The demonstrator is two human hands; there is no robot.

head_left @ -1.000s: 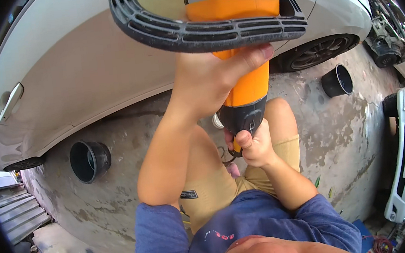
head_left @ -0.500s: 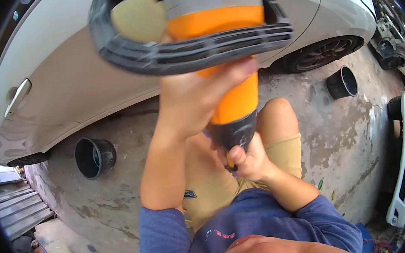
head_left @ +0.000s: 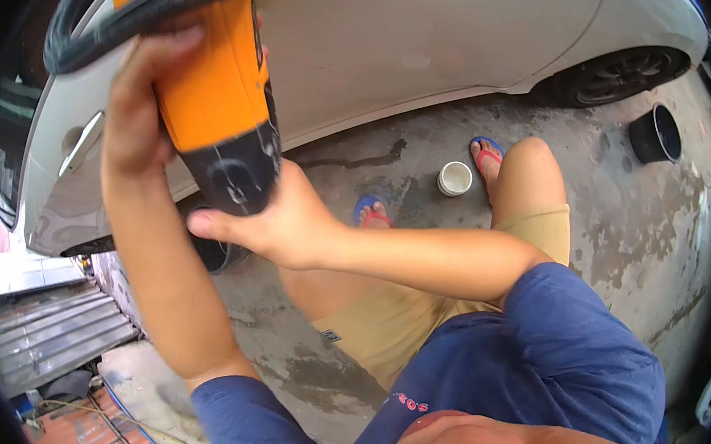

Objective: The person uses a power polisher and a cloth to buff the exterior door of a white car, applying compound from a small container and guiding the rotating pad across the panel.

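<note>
An orange and black power polisher [head_left: 212, 82] is raised in front of the white car's side panel, at the upper left. Its black loop handle [head_left: 143, 16] runs out past the upper edge. My left hand [head_left: 136, 114] is wrapped round the orange body just below that loop. At the black rear end, my right hand [head_left: 288, 228] cups the tool from below, thumb stretched to the left; its other fingers are mostly hidden behind the tool. Only a blurred yellowish edge, perhaps the pad, shows near the top.
The white car [head_left: 440, 28] spans the far side, with a dark wheel [head_left: 622, 76] at right. A small white tub [head_left: 455, 179] stands between my feet. One black bucket [head_left: 655, 135] is at right; another [head_left: 213, 253] is partly behind my arms. Corrugated sheets [head_left: 56, 333] lie at left.
Both hands have carried the polisher up and to the left. My right hand has shifted from pinching near the cord end to cupping the rear. The white tub has come into view.
</note>
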